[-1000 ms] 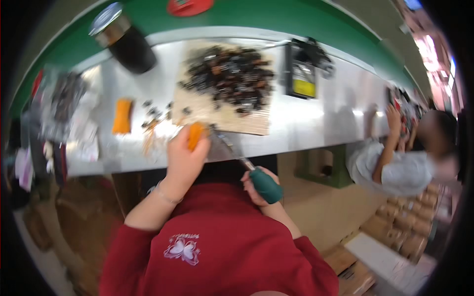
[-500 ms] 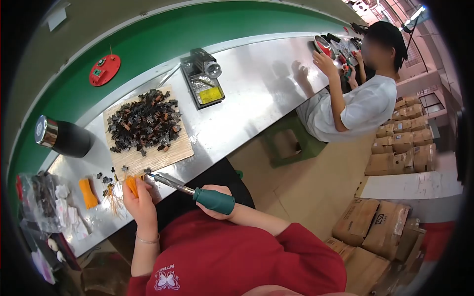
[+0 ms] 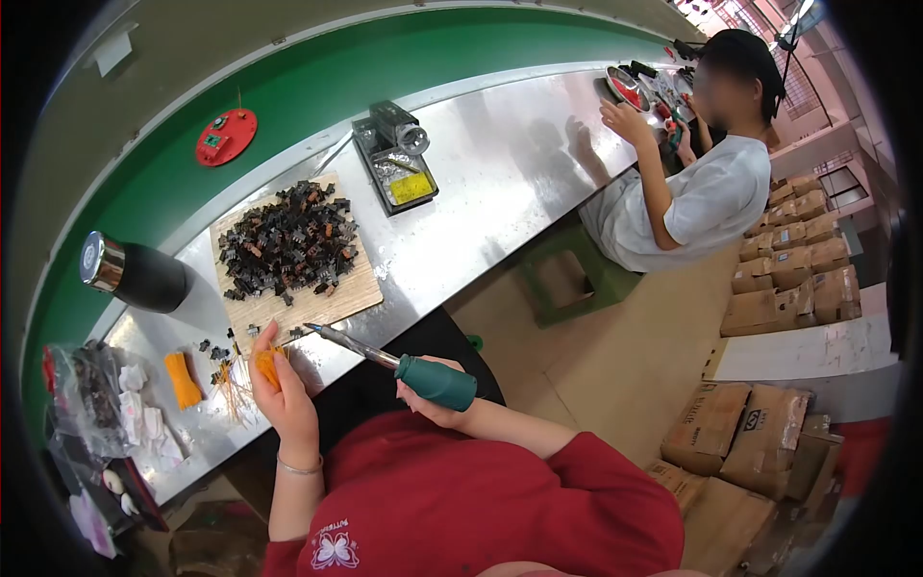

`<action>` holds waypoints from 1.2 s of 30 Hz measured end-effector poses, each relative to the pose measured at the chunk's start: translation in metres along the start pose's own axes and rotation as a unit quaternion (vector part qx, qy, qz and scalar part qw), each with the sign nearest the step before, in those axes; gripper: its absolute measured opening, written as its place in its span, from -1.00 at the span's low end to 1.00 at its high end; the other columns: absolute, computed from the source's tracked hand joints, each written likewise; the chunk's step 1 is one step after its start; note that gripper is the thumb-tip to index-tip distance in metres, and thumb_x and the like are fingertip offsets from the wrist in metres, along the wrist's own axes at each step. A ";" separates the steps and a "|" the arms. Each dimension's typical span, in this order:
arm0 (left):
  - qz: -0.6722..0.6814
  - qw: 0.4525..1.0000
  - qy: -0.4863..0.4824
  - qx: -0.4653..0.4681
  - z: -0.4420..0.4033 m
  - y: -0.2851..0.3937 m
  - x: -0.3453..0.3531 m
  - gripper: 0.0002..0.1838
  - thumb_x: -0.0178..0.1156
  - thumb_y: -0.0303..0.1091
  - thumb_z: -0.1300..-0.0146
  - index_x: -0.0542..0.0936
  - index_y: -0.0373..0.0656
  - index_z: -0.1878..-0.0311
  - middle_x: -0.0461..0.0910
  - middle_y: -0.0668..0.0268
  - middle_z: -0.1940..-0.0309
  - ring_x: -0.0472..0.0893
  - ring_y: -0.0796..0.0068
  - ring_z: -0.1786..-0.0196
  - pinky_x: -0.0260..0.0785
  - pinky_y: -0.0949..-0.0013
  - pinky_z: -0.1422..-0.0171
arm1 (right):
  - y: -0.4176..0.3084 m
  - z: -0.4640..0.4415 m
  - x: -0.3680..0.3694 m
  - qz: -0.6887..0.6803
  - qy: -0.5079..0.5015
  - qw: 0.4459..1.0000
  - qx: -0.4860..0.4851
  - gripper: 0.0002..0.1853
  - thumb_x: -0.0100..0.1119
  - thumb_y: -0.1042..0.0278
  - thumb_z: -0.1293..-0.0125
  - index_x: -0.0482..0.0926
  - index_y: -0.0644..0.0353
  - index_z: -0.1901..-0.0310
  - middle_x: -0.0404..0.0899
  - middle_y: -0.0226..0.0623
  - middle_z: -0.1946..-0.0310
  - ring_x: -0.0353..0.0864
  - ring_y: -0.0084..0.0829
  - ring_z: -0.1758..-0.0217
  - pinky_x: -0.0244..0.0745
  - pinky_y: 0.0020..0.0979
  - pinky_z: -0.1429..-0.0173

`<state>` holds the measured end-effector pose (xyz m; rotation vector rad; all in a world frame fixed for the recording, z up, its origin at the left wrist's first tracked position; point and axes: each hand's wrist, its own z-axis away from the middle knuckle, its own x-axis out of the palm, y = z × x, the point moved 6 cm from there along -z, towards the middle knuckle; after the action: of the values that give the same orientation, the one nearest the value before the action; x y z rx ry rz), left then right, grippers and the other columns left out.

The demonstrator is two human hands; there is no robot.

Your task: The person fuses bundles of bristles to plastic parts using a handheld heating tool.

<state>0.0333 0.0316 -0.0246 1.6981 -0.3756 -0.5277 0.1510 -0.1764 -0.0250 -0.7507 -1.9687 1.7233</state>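
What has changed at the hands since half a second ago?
The right hand has drawn the soldering iron slightly away from the orange wire bundle in the left hand, whose fingers have partly uncurled. Nothing was taken up or let go. The pile of dark parts, wooden board and second bundle stayed put.

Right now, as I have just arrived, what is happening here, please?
The person in red holds orange wires in the left hand and a green-handled soldering iron in the right hand. Its tip is near the edge of a wooden board piled with small dark parts; whether it touches anything is unclear. A co-worker sits further along.
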 end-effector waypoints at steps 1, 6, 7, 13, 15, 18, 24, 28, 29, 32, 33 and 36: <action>-0.021 0.999 -0.013 0.023 -0.001 0.004 0.002 -0.66 -0.13 -0.42 -0.54 0.45 -0.32 -0.25 0.51 0.41 0.25 0.40 0.78 0.38 0.23 0.67 0.29 | -0.002 -0.001 0.000 0.006 -0.003 1.000 -0.017 -0.95 0.22 0.53 -0.32 0.57 0.24 0.21 0.60 -0.40 0.41 0.55 -0.64 0.49 0.45 -0.57 0.37; -0.019 0.999 -0.030 0.031 -0.002 0.020 0.005 -0.67 -0.11 -0.44 -0.51 0.44 -0.39 -0.22 0.53 0.14 -0.15 0.48 0.40 -0.21 0.22 0.38 -0.36 | 0.001 -0.001 0.004 -0.045 0.003 0.999 0.007 -0.95 0.21 0.52 -0.33 0.55 0.24 0.21 0.60 -0.39 0.41 0.54 -0.66 0.48 0.45 -0.58 0.37; -0.002 0.998 -0.055 0.002 -0.001 0.016 0.007 -0.67 -0.11 -0.45 -0.51 0.44 -0.41 -0.21 0.50 0.09 -0.23 0.42 0.30 -0.35 0.11 0.29 -0.50 | 0.003 -0.001 0.005 -0.055 0.006 0.998 0.020 -0.95 0.21 0.52 -0.33 0.55 0.24 0.21 0.60 -0.39 0.42 0.54 -0.66 0.48 0.45 -0.58 0.37; 0.004 0.999 -0.046 0.003 0.000 0.016 0.005 -0.68 -0.11 -0.45 -0.50 0.45 -0.40 -0.19 0.53 0.12 -0.17 0.48 0.34 -0.25 0.21 0.32 -0.43 | 0.010 -0.001 0.013 -0.039 -0.019 0.999 0.033 -0.94 0.22 0.52 -0.33 0.54 0.24 0.20 0.60 -0.39 0.42 0.54 -0.65 0.49 0.45 -0.58 0.37; 0.003 0.999 -0.046 0.011 0.000 0.014 0.004 -0.70 -0.09 -0.48 -0.49 0.46 -0.39 -0.18 0.53 0.14 -0.14 0.49 0.37 -0.22 0.24 0.36 -0.38 | 0.012 -0.003 0.014 -0.032 -0.023 0.999 0.024 -0.94 0.21 0.53 -0.33 0.54 0.24 0.20 0.60 -0.39 0.42 0.54 -0.66 0.49 0.46 -0.58 0.37; 0.000 0.999 -0.043 0.018 0.001 0.015 0.004 -0.72 -0.06 -0.52 -0.47 0.48 -0.38 -0.17 0.54 0.16 -0.12 0.51 0.41 -0.18 0.29 0.39 -0.33 | 0.014 -0.002 0.016 -0.032 -0.025 0.999 0.022 -0.94 0.20 0.54 -0.33 0.54 0.24 0.19 0.60 -0.39 0.41 0.54 -0.65 0.49 0.46 -0.58 0.37; -0.003 1.000 -0.001 0.030 0.003 0.018 0.000 -0.78 0.02 -0.57 -0.41 0.50 -0.35 -0.07 0.55 0.19 0.00 0.54 0.44 -0.02 0.37 0.43 -0.16 | 0.017 0.001 0.013 -0.047 -0.026 0.994 0.094 -0.96 0.15 0.56 -0.34 0.53 0.26 0.20 0.58 -0.35 0.39 0.55 -0.64 0.43 0.49 -0.58 0.31; 0.021 0.999 0.029 0.009 0.006 0.009 -0.007 -0.89 0.16 -0.55 -0.34 0.52 -0.30 0.10 0.53 0.26 0.26 0.50 0.50 0.30 0.38 0.44 0.19 | 0.034 0.009 0.008 -0.105 0.003 0.985 0.140 -0.99 0.19 0.51 -0.36 0.57 0.20 0.22 0.56 -0.43 0.46 0.55 -0.65 0.46 0.48 -0.56 0.32; 0.001 0.999 0.038 0.025 0.004 0.006 -0.007 -0.90 0.20 -0.53 -0.32 0.53 -0.31 0.13 0.53 0.27 0.33 0.49 0.51 0.36 0.37 0.43 0.25 | 0.033 0.007 0.007 -0.067 -0.012 0.991 0.119 -0.99 0.18 0.49 -0.37 0.57 0.21 0.23 0.55 -0.44 0.47 0.54 -0.65 0.47 0.48 -0.57 0.32; 0.004 0.999 0.032 -0.027 0.007 0.010 -0.009 -0.89 0.25 -0.48 -0.30 0.53 -0.32 0.24 0.47 0.30 0.48 0.43 0.51 0.44 0.33 0.41 0.32 | 0.025 0.004 0.008 -0.080 0.002 0.988 0.129 -0.97 0.17 0.50 -0.36 0.59 0.22 0.22 0.54 -0.42 0.46 0.54 -0.65 0.46 0.48 -0.58 0.32; -0.007 0.999 0.015 -0.035 0.004 0.012 -0.007 -0.88 0.25 -0.48 -0.30 0.52 -0.32 0.27 0.46 0.31 0.51 0.41 0.51 0.46 0.32 0.41 0.33 | 0.025 0.004 0.007 -0.071 -0.003 0.990 0.123 -0.96 0.17 0.51 -0.35 0.60 0.24 0.21 0.55 -0.41 0.44 0.54 -0.65 0.45 0.49 -0.58 0.31; -0.022 0.998 0.005 -0.053 0.000 0.011 -0.008 -0.85 0.25 -0.46 -0.30 0.52 -0.32 0.33 0.46 0.25 0.54 0.40 0.49 0.49 0.30 0.38 0.37 | 0.021 0.004 0.006 -0.038 -0.013 0.991 0.129 -0.93 0.15 0.53 -0.33 0.62 0.26 0.20 0.57 -0.38 0.39 0.55 -0.65 0.44 0.50 -0.58 0.31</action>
<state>0.0270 0.0339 -0.0130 1.6094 -0.2981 -0.5618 0.1462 -0.1739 -0.0471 -0.5583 -1.7207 1.9027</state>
